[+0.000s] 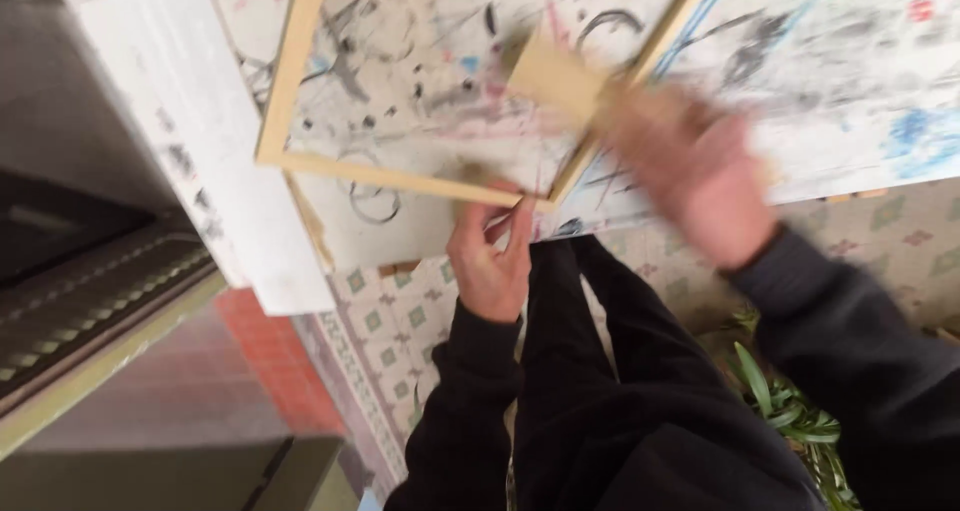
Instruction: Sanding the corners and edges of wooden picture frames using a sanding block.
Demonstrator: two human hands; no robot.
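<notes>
A light wooden frame [290, 81] lies on a paint-stained white work table [200, 141]. My left hand [490, 256] pinches the frame's near rail at the table's front edge. My right hand [690, 176], blurred by motion, holds a small tan wooden block [555, 76] over the frame's right corner. Both arms wear dark sleeves.
The floor below has patterned tiles [400, 321] and a red strip [270, 356]. A green leafy plant [790, 411] sits on the floor at the right. A dark step or threshold [90, 301] runs along the left.
</notes>
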